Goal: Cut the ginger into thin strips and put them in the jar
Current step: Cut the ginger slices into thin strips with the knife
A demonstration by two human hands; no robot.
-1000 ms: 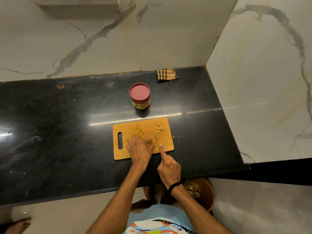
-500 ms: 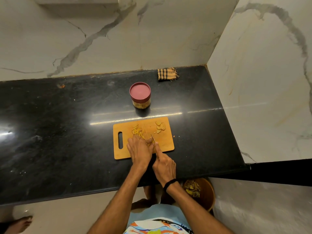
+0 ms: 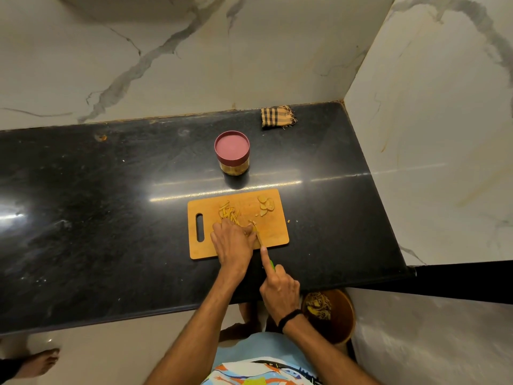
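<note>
Wooden board on the black counter: the left hand pins the ginger down with curled fingers, the right hand grips the green-handled knife, forefinger along its back, blade beside those fingers. Cut strips lie just behind; the red-lidded jar stands closed beyond the board
</note>
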